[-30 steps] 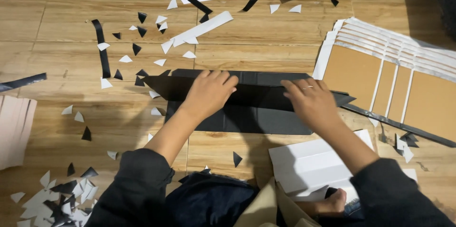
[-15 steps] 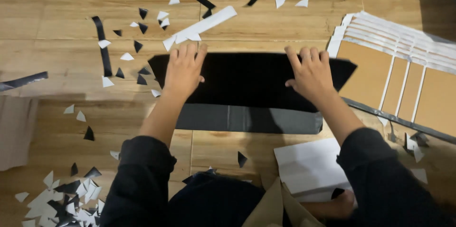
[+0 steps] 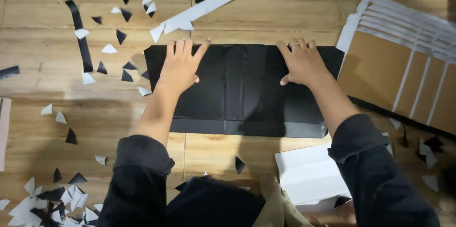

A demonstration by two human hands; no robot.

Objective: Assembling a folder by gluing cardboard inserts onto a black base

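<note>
A large black sheet with fold creases lies flat on the wooden floor in front of me. My left hand presses palm-down on its upper left part, fingers spread toward the far edge. My right hand presses flat on its upper right part, with a ring on one finger. Both hands rest on the sheet without gripping it.
A stack of brown cardboard panels edged with white strips lies at the right. A white folded sheet sits near my right knee. Several black and white paper scraps, a black strip and a white strip litter the floor.
The black sheet has been unfolded and spread wider and flatter. Both hands slid outward and away from me to its far edge.
</note>
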